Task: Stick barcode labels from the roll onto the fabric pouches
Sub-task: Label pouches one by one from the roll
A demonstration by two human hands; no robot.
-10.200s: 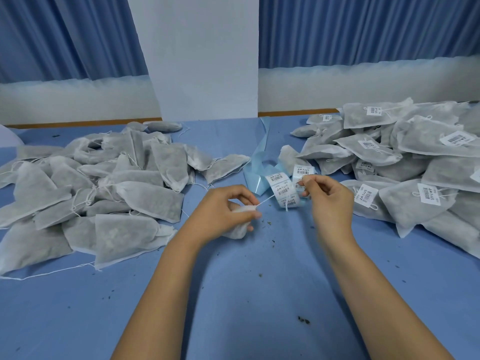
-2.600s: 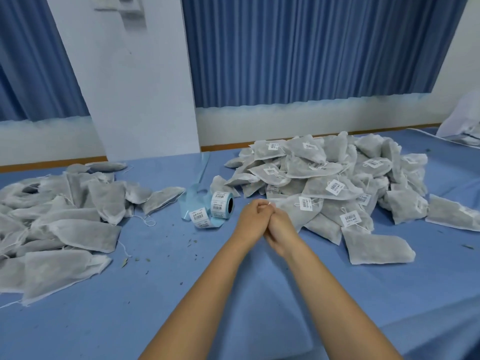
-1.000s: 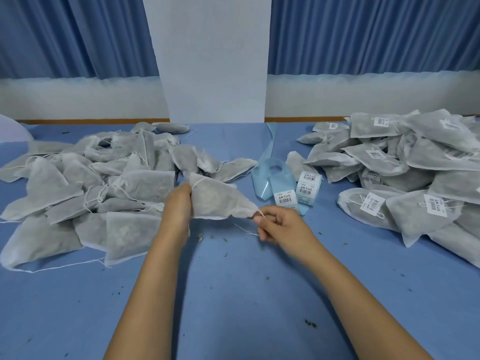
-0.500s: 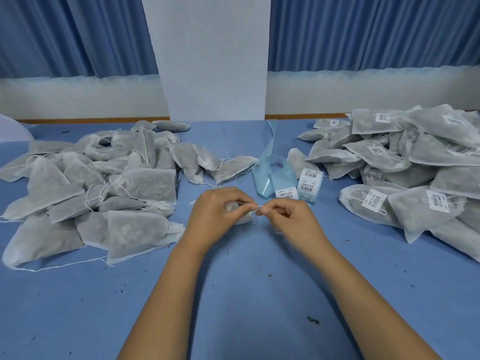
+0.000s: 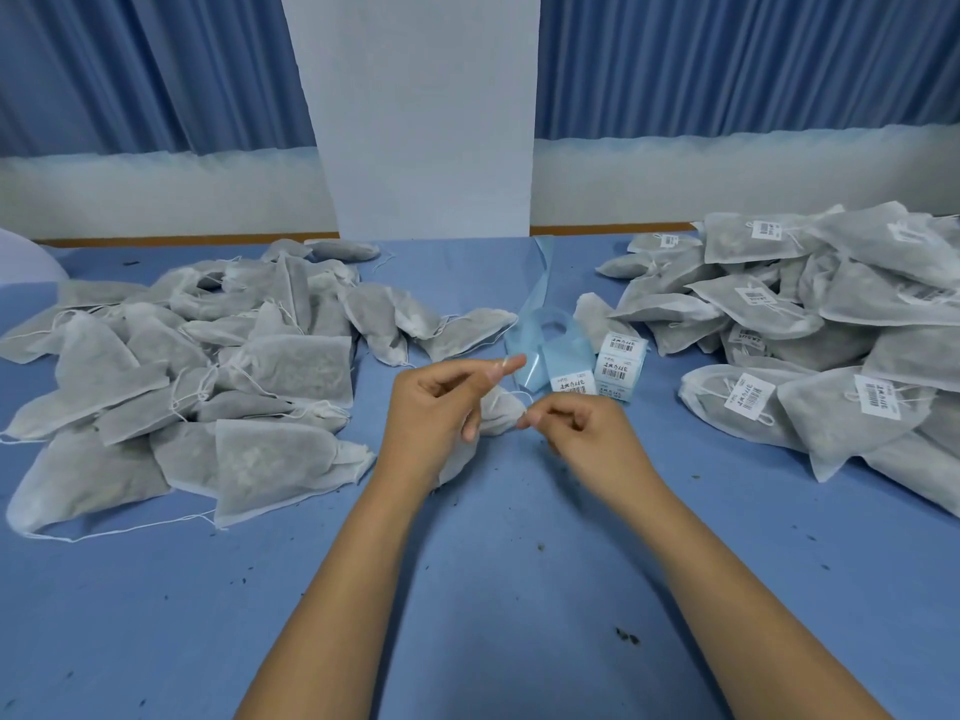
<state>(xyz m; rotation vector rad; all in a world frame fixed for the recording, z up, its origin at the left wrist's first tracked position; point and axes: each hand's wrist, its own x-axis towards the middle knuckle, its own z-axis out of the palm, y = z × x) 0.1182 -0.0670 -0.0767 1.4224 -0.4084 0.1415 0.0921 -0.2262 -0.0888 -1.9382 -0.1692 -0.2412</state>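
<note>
1. Head view, centre frame: the left hand (image 5: 441, 407) has its grip clamped on a fabric pouch (image 5: 500, 414), forefinger raised; the right hand (image 5: 576, 431) pinches the pouch's string (image 5: 521, 393).
2. The label roll (image 5: 621, 363) stands just above, between the unlabelled pile (image 5: 234, 366) at left and the labelled pile (image 5: 831, 330) at right, on the blue tabletop (image 5: 467, 589).

Matt cloth & paper, one glossy strip.
Unlabelled pile (image 5: 280, 366) at 9 o'clock & labelled pile (image 5: 841, 428) at 3: thin matt non-woven fabric, fuzzy, semi-sheer; held pouch (image 5: 501, 415) same, w/ thin white drawstring (image 5: 521, 396). Label roll (image 5: 621, 363): matt white paper, glossy pale-blue liner (image 5: 535, 304). Table cover (image 5: 493, 589): matt blue cloth.
</note>
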